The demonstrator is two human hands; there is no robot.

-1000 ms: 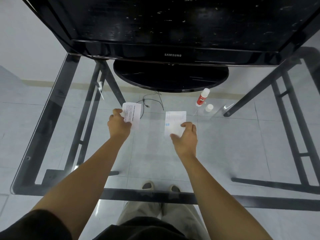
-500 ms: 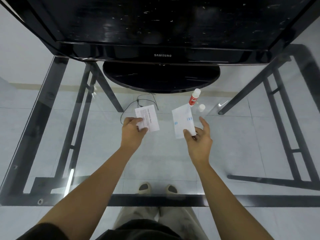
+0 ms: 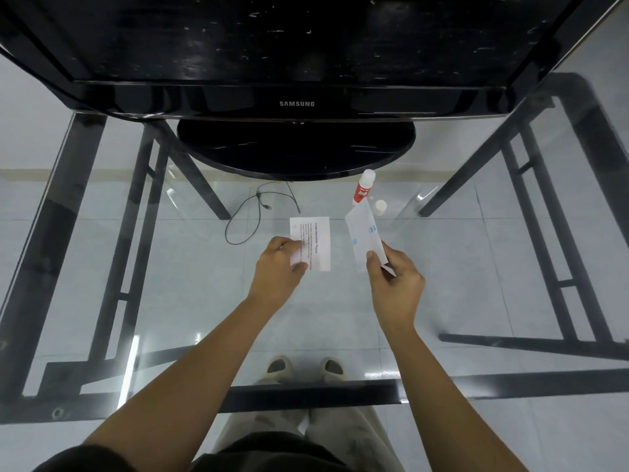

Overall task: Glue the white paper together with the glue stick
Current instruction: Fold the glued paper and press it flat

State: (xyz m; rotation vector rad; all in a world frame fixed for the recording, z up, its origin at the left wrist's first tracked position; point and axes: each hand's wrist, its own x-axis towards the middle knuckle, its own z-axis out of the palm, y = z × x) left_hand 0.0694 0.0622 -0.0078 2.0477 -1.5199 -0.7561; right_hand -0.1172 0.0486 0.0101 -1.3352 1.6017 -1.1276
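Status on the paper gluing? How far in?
Done: slips gathered, one per hand. In hand: left hand holds the printed paper, right hand pinches the blue-marked paper, held apart. Left: joining them; glue stick sits untouched on the glass table. Whether glue is on cannot be seen.

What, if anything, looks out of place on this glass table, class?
The small white cap lies beside the glue stick, not on it, so the stick seems left open. The left hand holds the printed slip, the right hand the blue-marked slip; nothing looks spilled or torn.
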